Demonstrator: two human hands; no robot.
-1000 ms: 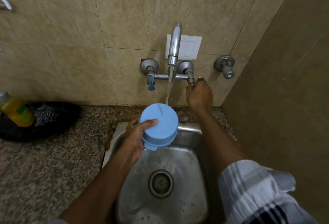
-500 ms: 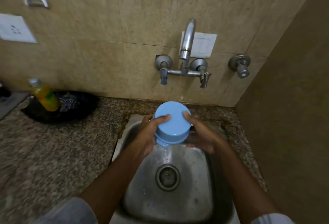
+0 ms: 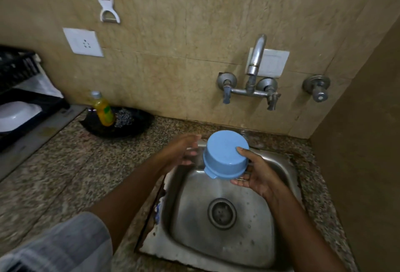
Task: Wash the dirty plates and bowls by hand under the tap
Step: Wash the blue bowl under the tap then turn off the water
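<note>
A light blue plastic bowl is held upside down, tilted, above the back of the steel sink. My right hand grips it from the right, thumb on its base and fingers under the rim. My left hand hovers just left of the bowl with fingers spread, apart from it. The wall tap stands above the sink and no water runs from it.
A black dish with a yellow soap bottle and a steel scrubber sits on the granite counter at the wall. A black rack holding a white bowl stands far left. A side wall closes the right.
The water stopped after my right hand left the tap handle. Both hands then held the bowl; now my left hand has let go and only the right holds it.
</note>
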